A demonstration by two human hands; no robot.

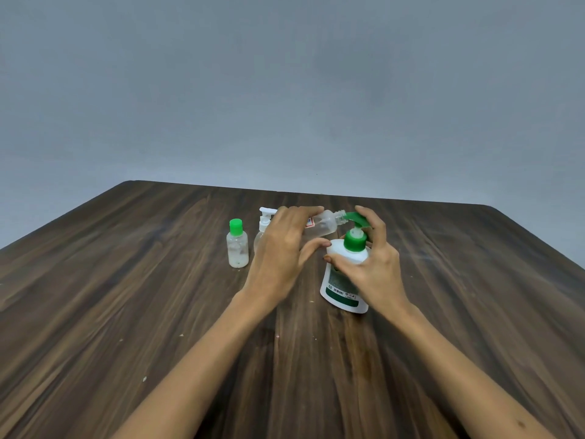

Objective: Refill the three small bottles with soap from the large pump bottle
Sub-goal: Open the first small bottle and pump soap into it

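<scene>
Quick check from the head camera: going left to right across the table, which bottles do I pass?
Green-capped small bottle → clear bottle with white pump, partly behind the left hand → uncapped small bottle, held tilted by that hand → large pump bottle, under the right hand.

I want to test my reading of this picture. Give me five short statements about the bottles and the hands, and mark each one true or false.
1. The left hand holds a clear uncapped bottle tilted on its side. True.
2. The open neck of that bottle points toward the green pump spout of the large pump bottle. True.
3. The small bottle with the green cap lies on its side. False: it stands upright on the table.
4. The right hand rests flat on the table. False: its fingers reach over the pump head and curl round the large bottle.
5. The small bottle with the white pump top has a green cap. False: its top is white.
</scene>
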